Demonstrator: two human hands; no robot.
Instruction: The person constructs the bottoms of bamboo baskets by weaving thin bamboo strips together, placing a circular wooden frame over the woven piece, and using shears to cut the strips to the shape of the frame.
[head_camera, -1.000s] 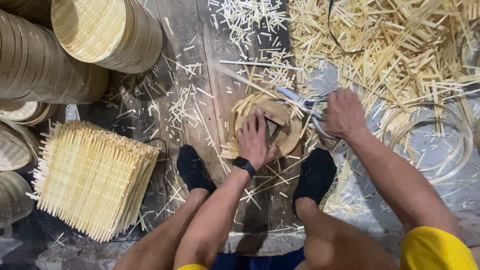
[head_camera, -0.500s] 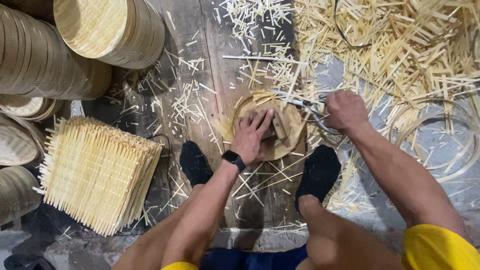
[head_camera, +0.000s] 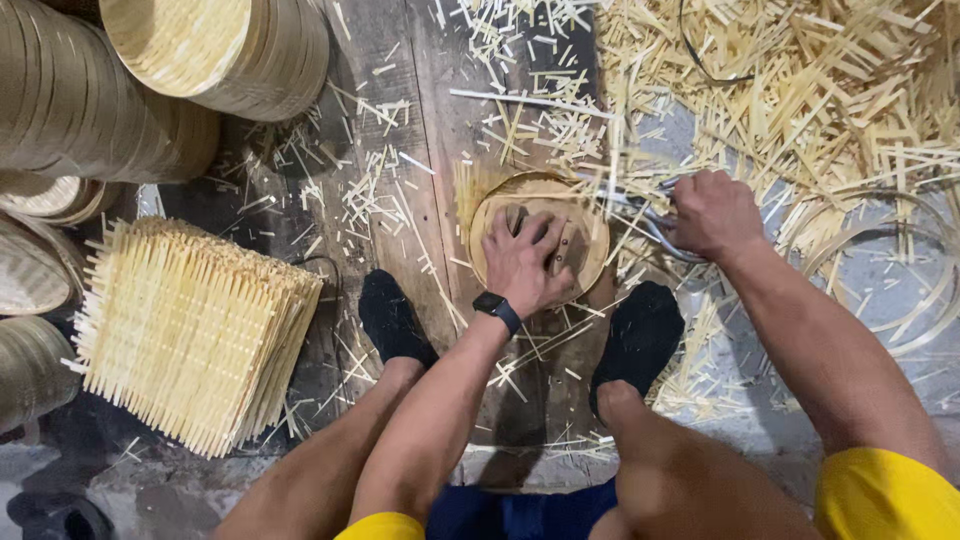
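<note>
A round bamboo steamer ring with a woven base (head_camera: 590, 240) lies on the wooden board between my feet. My left hand (head_camera: 525, 262), with a dark watch on the wrist, presses flat on top of it, fingers spread. My right hand (head_camera: 712, 212) is closed around the handles of metal scissors (head_camera: 640, 205), whose blades reach the ring's right edge, among protruding slat ends.
Stacks of round bamboo steamer rings (head_camera: 150, 90) fill the upper left. A pile of square woven bamboo mats (head_camera: 185, 330) sits at the left. Cut bamboo offcuts (head_camera: 820, 90) and thin hoops (head_camera: 900, 290) litter the right. My black-socked feet (head_camera: 392, 320) flank the board.
The woven mat sticking out past the ring has been trimmed down to the ring's outline. My left hand has turned on the piece and my right hand with the scissors has stayed at its right side.
</note>
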